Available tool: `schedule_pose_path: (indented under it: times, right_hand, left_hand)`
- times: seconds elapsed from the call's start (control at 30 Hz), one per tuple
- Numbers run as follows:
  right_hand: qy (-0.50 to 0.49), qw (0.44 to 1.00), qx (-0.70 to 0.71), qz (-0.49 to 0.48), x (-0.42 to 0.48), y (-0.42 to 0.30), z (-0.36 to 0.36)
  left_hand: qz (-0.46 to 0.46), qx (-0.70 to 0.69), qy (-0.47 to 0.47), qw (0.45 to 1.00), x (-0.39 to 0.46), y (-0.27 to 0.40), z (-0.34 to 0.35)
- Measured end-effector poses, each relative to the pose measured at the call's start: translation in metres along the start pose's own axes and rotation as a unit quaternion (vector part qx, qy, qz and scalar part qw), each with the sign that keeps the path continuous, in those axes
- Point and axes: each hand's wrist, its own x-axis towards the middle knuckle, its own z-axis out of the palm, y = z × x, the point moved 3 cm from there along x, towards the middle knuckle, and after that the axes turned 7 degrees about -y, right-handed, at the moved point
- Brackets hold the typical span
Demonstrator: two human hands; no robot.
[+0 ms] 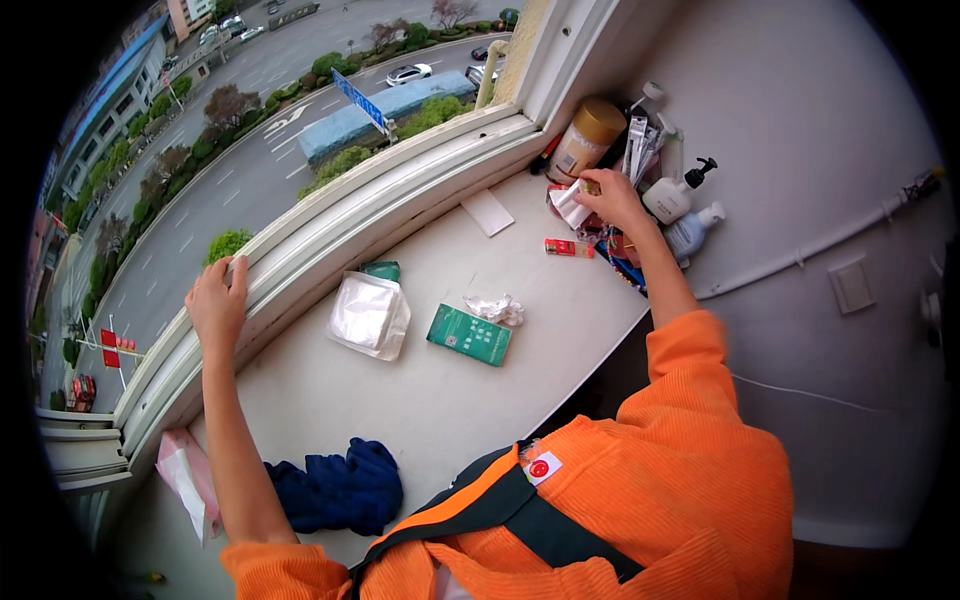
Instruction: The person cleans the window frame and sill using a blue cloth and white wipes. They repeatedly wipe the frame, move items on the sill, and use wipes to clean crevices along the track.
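Observation:
My left hand (pixel 218 304) is hooked over the white window frame (pixel 315 247), its fingertips partly hidden on the outer side. At the far right corner of the windowsill (pixel 360 397), my right hand (pixel 616 201) pinches a small white packet (pixel 572 204), possibly folded tissue. Right by that hand lies a red lighter (pixel 568 248). Under and beside it are a beaded string (pixel 624 271) and small reddish items that I cannot make out. A tall jar with a gold lid (pixel 598 122) stands just beyond the packet.
A white pump bottle (pixel 666 199) and a pale blue bottle (pixel 694 231) stand along the wall. On the sill lie a white card (pixel 487 212), a clear-wrapped white pack (pixel 367 313), a green box (pixel 469 335), crumpled paper (pixel 496 308), dark blue cloth (pixel 341 487) and a pink tissue pack (pixel 184 480).

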Motion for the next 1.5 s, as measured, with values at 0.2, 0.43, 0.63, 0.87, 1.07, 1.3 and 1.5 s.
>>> schedule_pose_path:
  times: [0.2, 0.43, 0.63, 0.87, 1.07, 1.3, 1.5]
  right_hand:
    - [0.09, 0.993, 0.074, -0.021, 0.007, -0.027, -0.044]
    - [0.142, 0.972, 0.179, -0.06, 0.078, 0.002, -0.109]
    - [0.07, 0.84, 0.534, 0.063, 0.099, 0.021, -0.075]
    - [0.28, 0.935, -0.183, -0.118, 0.066, -0.008, -0.088]
    - [0.114, 0.968, -0.114, -0.195, -0.007, -0.052, -0.042]
    - [0.041, 0.973, -0.21, -0.084, -0.017, -0.024, -0.016]
    - [-0.26, 0.954, 0.142, -0.04, -0.071, -0.08, -0.002]
  left_hand:
    - [-0.002, 0.003, 0.003, 1.0, -0.003, 0.001, -0.005]
    - [0.007, -0.01, 0.008, 1.0, -0.002, 0.003, -0.002]
    - [0.003, -0.013, 0.008, 1.0, -0.002, -0.001, -0.002]
    - [-0.003, -0.013, 0.002, 1.0, -0.002, 0.0, -0.002]
    - [-0.012, -0.014, -0.009, 1.0, -0.001, -0.003, -0.001]
    - [-0.002, -0.008, -0.001, 1.0, 0.0, 0.005, -0.003]
    - [-0.011, -0.014, -0.01, 1.0, -0.001, -0.006, 0.0]
